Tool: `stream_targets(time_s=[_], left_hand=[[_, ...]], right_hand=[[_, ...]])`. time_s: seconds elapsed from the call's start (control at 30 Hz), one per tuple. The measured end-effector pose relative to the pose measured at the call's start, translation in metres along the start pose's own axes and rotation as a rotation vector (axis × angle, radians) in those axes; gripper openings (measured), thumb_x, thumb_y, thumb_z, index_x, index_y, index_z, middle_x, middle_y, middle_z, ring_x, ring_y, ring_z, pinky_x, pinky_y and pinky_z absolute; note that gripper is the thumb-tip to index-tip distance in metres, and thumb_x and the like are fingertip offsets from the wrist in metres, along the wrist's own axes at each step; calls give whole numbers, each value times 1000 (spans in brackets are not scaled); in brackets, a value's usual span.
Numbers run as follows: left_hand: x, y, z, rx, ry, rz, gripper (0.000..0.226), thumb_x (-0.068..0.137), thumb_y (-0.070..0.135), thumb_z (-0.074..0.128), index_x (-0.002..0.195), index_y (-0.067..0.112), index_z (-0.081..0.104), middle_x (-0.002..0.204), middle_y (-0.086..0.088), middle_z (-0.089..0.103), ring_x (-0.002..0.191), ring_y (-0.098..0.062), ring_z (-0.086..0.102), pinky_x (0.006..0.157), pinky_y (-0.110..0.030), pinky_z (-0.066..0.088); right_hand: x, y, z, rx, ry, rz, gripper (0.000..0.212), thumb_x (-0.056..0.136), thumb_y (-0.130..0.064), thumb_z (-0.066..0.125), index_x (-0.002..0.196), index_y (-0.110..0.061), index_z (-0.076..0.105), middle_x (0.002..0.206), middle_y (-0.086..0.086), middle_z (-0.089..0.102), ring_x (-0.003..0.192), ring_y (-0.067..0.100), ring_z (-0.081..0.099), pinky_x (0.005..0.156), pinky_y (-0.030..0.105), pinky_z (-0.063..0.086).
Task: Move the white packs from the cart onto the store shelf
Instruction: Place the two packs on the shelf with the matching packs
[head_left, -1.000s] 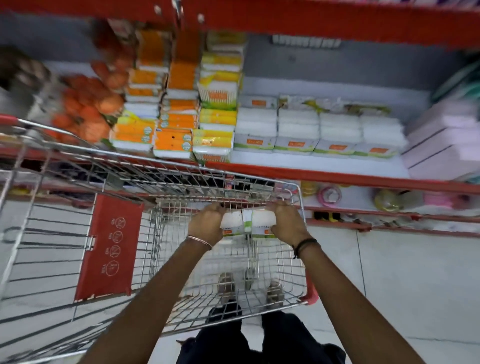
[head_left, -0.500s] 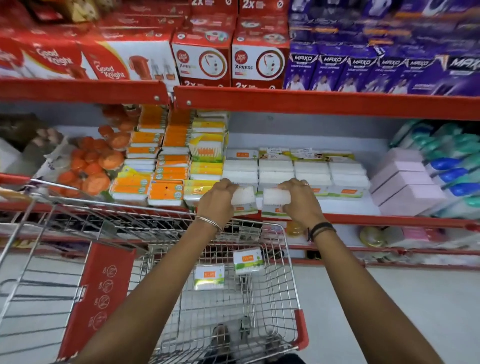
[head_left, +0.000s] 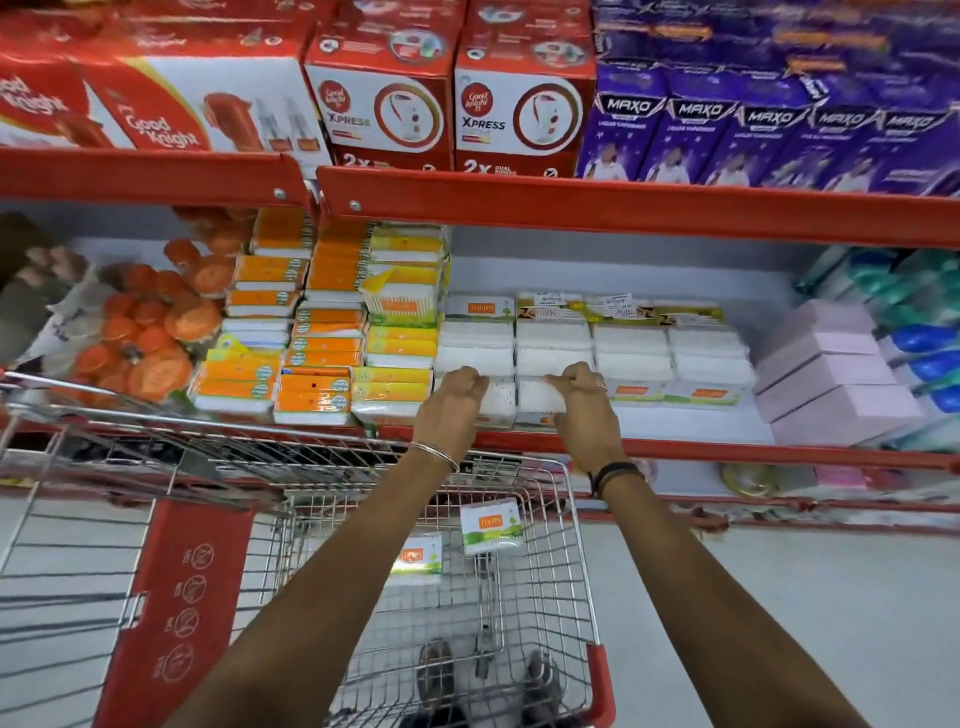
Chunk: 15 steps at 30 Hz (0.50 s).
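My left hand (head_left: 451, 401) grips one white pack (head_left: 497, 401) and my right hand (head_left: 583, 402) grips another white pack (head_left: 537, 397). Both packs rest side by side at the front of the store shelf (head_left: 691, 447), in front of stacked rows of white packs (head_left: 631, 345). Below, the wire cart (head_left: 550, 582) holds two more white packs with orange and green labels: one (head_left: 491, 526) toward the right, one (head_left: 418, 558) left of it.
Orange and yellow packs (head_left: 322, 358) are stacked left of the white rows. Pink boxes (head_left: 831, 374) stand to the right. Red and purple boxes fill the upper shelf (head_left: 623, 208). The cart's red child-seat flap (head_left: 176, 613) is at lower left.
Both hands lifted a white pack each out of the cart, carried them up and forward, and now hold them on the shelf's front edge. The view tilted upward.
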<state>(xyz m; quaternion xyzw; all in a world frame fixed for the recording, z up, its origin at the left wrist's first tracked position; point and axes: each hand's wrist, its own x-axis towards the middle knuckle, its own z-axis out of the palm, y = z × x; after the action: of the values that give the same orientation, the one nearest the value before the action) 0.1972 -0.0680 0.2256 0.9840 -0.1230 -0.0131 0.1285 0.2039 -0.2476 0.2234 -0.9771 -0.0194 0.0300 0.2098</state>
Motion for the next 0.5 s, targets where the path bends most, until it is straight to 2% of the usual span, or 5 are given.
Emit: stream_targets(time_s=[0.13, 0.23, 0.33, 0.43, 0.5], left_hand=[[-2, -6, 12, -34, -2, 15, 63, 77, -22, 50, 134, 2, 41, 143, -20, 37, 133, -33, 35, 91, -43, 51], [-2, -9, 17, -23, 50, 47, 61, 65, -22, 65, 122, -2, 53, 128, -25, 54, 117, -38, 53, 82, -45, 58], [-14, -10, 18, -43, 205, 134, 42, 64, -9, 75, 104, -1, 63, 108, -24, 66, 97, -39, 64, 82, -46, 58], [-47, -19, 34, -78, 367, 237, 23, 78, 4, 64, 101, 5, 62, 104, -20, 67, 97, -30, 58, 86, -43, 47], [-72, -33, 53, -73, 368, 256, 18, 79, 7, 60, 97, 8, 61, 99, -17, 69, 92, -27, 55, 82, -39, 43]], right_hand=[[-2, 3, 9, -31, 54, -45, 48, 79, 18, 51, 120, -8, 59, 117, 12, 55, 107, 32, 52, 72, 39, 57], [-6, 3, 11, -81, 102, -92, 44, 71, 17, 61, 109, -4, 65, 110, 17, 62, 97, 38, 59, 66, 43, 60], [-22, -3, 9, -67, 179, -170, 34, 73, 2, 69, 106, -5, 65, 107, 18, 64, 94, 36, 61, 75, 42, 58], [-52, -10, 25, -3, 228, -251, 24, 84, -14, 60, 107, -9, 62, 107, 15, 64, 97, 30, 60, 80, 39, 53], [-69, -10, 48, 16, 203, -299, 23, 86, -22, 53, 104, -10, 63, 104, 12, 66, 96, 22, 56, 77, 34, 52]])
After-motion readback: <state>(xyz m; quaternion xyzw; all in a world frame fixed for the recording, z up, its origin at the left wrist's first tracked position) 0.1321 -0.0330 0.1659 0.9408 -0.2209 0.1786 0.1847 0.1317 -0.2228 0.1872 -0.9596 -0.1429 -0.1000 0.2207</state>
